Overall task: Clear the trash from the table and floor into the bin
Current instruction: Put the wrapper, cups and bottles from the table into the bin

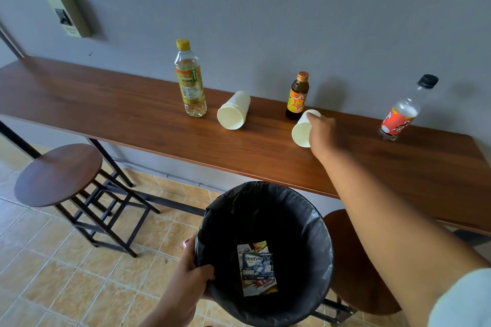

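My left hand (191, 271) grips the rim of a bin (313, 223) lined with a black bag, held below the table edge. Flat wrappers (257, 268) lie at its bottom. My right hand (322, 134) reaches over the long wooden table (106, 106) and closes around a white paper cup (303, 130) lying on its side. A second white cup (233, 111) lies tipped over to the left. Upright on the table stand a yellow-capped tea bottle (190, 79), a small brown bottle (298, 95) just behind the held cup, and a clear bottle with a red label (403, 111).
A round wooden stool (58, 175) on black legs stands at the left on the tiled floor. Another stool (353, 260) sits under my right arm beside the bin. A grey wall runs behind the table, with a box (67, 14) mounted on it.
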A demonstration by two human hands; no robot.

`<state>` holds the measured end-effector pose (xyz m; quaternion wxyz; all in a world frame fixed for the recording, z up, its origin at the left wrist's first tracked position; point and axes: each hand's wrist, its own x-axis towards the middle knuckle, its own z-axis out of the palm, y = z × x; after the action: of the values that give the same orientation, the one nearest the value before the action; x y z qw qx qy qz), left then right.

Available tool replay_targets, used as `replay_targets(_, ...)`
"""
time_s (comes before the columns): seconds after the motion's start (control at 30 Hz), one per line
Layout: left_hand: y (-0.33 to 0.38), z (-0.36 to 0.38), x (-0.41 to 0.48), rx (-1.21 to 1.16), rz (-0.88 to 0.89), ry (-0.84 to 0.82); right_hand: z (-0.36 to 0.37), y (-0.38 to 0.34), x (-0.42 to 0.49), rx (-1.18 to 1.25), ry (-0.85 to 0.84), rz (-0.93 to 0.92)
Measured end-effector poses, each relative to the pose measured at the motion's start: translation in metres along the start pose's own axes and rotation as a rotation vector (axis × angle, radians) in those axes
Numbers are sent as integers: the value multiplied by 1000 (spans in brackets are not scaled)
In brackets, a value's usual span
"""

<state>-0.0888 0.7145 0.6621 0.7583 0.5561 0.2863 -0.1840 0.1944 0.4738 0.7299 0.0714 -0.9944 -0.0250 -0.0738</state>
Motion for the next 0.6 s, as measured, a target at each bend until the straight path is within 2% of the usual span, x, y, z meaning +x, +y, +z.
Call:
replay_targets(0.23, 3, 1, -1, 10, -14, 15, -19, 6, -22, 167, 132, -20)
replay_targets(0.33, 3, 2, -1, 4, -20, 18, -26, 0, -48, 304, 299, -215)
replay_targets(0.4, 4, 2, -1, 7, -18, 20, -24, -7, -83, 389, 338, -389)
replay_targets(0.43, 4, 2, -1, 7, -18, 21, -19, -11, -104, 424, 293, -459)
replay_targets(0.5, 4, 1, 0, 1, -22, 23, 3, -15, -145, 499, 69, -521)
replay_targets(0.6, 1, 0, 3, 10, -18, 46, 44, -12, -186, 424, -306, -446)
